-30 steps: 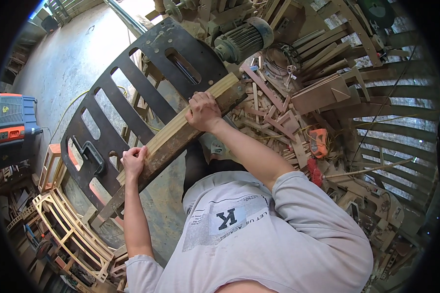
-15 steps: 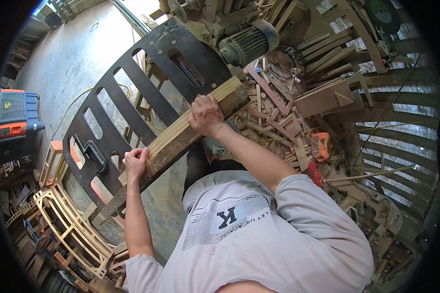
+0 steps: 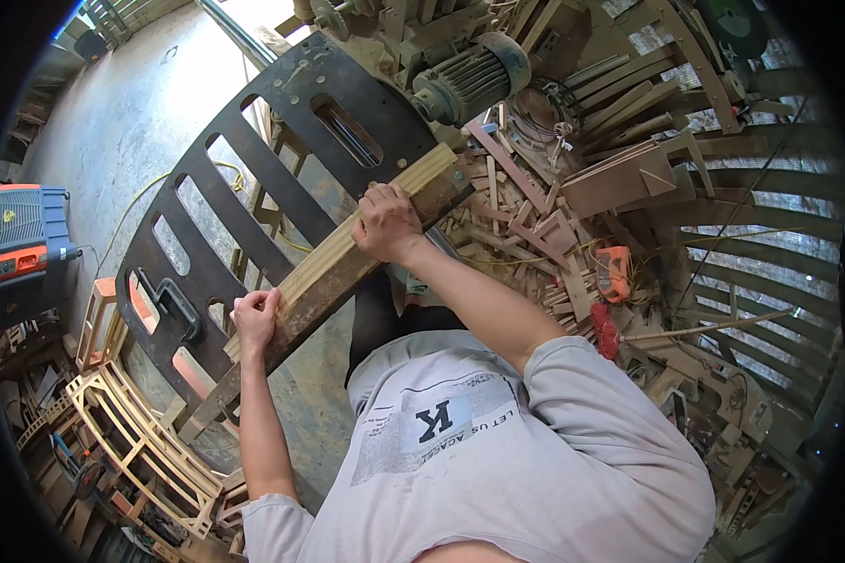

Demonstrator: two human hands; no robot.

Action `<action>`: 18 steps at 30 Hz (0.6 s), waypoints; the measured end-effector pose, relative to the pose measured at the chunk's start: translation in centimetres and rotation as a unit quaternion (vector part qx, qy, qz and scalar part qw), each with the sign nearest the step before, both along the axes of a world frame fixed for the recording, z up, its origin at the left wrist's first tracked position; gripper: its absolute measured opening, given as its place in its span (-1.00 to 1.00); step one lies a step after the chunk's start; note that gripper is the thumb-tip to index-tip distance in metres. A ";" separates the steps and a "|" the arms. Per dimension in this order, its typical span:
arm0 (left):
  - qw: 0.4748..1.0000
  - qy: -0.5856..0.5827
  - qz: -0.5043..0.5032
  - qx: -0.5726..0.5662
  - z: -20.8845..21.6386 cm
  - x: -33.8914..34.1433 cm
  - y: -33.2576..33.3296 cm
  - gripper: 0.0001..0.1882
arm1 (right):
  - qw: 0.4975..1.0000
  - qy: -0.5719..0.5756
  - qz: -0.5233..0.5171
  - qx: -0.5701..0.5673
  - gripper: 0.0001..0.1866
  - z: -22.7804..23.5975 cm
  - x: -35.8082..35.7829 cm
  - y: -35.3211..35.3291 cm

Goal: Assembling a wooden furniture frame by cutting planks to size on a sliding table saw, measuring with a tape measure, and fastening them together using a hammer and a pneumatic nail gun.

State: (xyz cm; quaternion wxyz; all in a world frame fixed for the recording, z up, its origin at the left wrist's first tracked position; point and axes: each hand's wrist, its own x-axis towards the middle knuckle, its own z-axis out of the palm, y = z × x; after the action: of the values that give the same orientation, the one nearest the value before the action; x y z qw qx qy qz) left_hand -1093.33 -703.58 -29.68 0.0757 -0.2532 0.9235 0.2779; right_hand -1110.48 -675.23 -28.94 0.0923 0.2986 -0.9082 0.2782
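A pale wooden strip (image 3: 323, 263) lies diagonally along the near edge of a black slotted metal table (image 3: 296, 197). It rests beside a worn, rusty-brown bar (image 3: 324, 314) that runs along the same edge. My left hand (image 3: 255, 321) is closed around the strip's lower-left end, thumb and fingers pinched on it. Farther up, my right hand (image 3: 387, 223) curls over the strip, its fingertips on the far side partly hidden. A dark C-clamp (image 3: 186, 314) sits on the table's left part, beyond my left hand.
A finned electric motor (image 3: 474, 83) stands beyond the table's right end. Wood offcuts (image 3: 521, 230) are heaped at the right, near an orange tool-like object (image 3: 613, 274) and something red (image 3: 605, 333). At left are a blue-and-orange machine (image 3: 30, 246) and slatted wooden frames (image 3: 133, 436).
The view has shifted slightly, so the table and strip appear a little farther left. Both hands keep their places on the strip.
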 end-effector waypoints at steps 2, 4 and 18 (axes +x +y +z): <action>1.000 -0.005 0.005 -0.001 0.1 -0.3 -0.6 -0.65 | 1.000 0.008 -0.002 -0.002 -0.82 -0.1 -0.4 -0.5; 1.000 -0.008 0.006 -0.001 0.2 -1.0 -1.1 -0.65 | 1.000 0.008 -0.001 -0.001 -0.82 -0.2 -1.0 -1.1; 0.998 0.026 -0.045 -0.037 -0.5 -4.9 -3.4 -0.62 | 0.999 0.028 -0.009 -0.016 -0.83 -0.5 -4.4 -2.9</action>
State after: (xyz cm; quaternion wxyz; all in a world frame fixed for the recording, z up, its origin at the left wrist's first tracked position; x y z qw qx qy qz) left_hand -1098.21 -706.99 -30.16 0.0548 -0.2070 0.9452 0.2464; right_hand -1114.88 -678.14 -29.41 0.1248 0.2966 -0.9034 0.2834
